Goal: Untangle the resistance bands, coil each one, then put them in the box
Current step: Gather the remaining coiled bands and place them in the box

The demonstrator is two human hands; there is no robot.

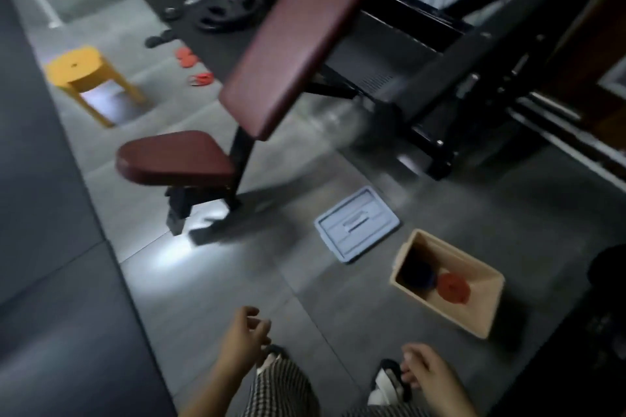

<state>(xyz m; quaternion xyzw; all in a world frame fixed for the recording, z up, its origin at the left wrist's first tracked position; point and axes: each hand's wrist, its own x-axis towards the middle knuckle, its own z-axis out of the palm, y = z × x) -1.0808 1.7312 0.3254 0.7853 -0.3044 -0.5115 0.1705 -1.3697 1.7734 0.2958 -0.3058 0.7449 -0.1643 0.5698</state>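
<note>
A beige box [476, 313] stands open on the grey floor at lower right. Inside it lie a coiled red band [452, 288] and a dark blue coiled band [420, 272]. More red bands [187, 57] and a red tangle [201, 79] lie far off on the floor beyond the bench. My left hand [242, 337] hangs empty, fingers loosely curled, above my knee. My right hand [428, 371] is low at the bottom, fingers loosely bent, holding nothing. Both hands are well short of the box.
A grey-blue lid [355, 225] lies flat on the floor beside the box. A maroon padded bench [176, 159] with its inclined backrest [305, 34] stands ahead. A yellow stool [86, 73], black weight plates [227, 8] and a black machine frame [440, 78] surround the area.
</note>
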